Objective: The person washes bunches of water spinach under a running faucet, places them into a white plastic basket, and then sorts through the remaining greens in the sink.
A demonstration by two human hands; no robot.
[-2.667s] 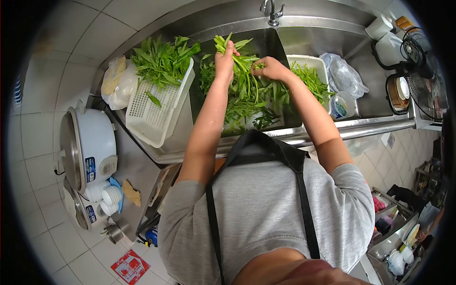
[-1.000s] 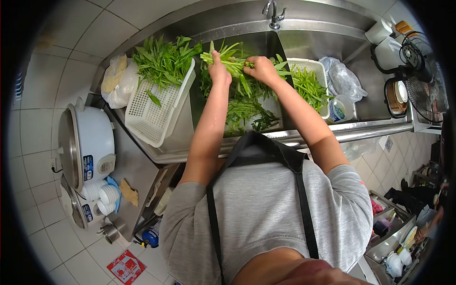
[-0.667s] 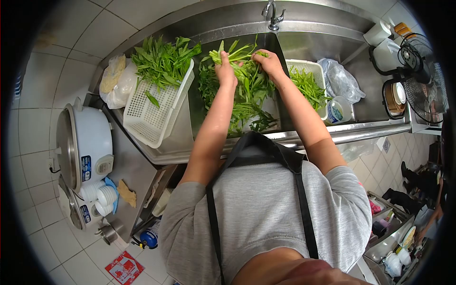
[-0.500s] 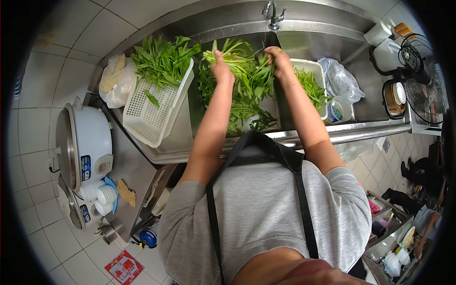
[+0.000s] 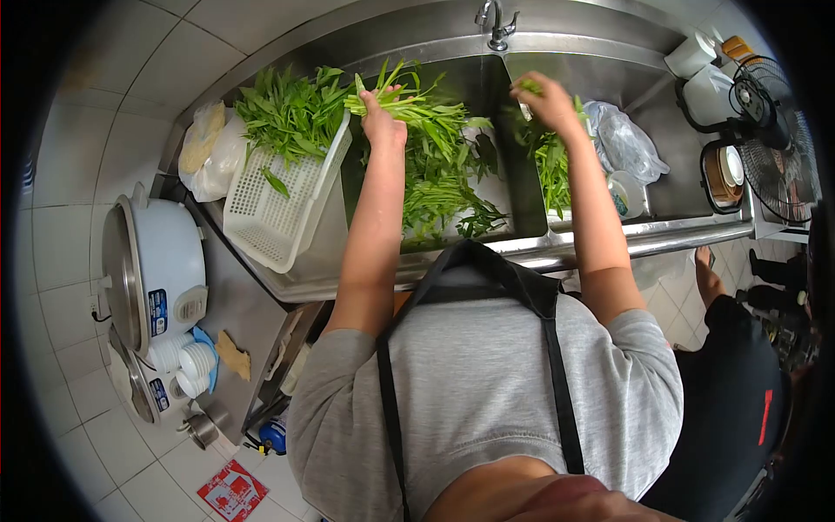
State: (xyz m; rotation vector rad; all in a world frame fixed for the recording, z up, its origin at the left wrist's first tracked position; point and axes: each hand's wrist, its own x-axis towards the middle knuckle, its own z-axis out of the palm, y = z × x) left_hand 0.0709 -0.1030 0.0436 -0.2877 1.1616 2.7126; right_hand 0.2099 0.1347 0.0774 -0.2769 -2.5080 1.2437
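My left hand is closed around a bunch of leafy greens, long pale stems with narrow leaves, above the left sink basin. More loose greens lie in that basin below. Over the right basin, my right hand is closed on a small tuft of leafy greens, slightly blurred. Beneath my right forearm, a heap of cut greens sits in a basket that is mostly hidden.
At left, a white perforated basket holds a pile of greens beside a plastic bag. Right of the basins are a clear bag, a tub and a fan. A tap stands behind. A person in dark clothes is behind me at right.
My right hand has moved right, from beside the bunch to over the right basin, carrying a tuft of greens. My left hand shifted slightly left with the bunch. A person has come close at right.
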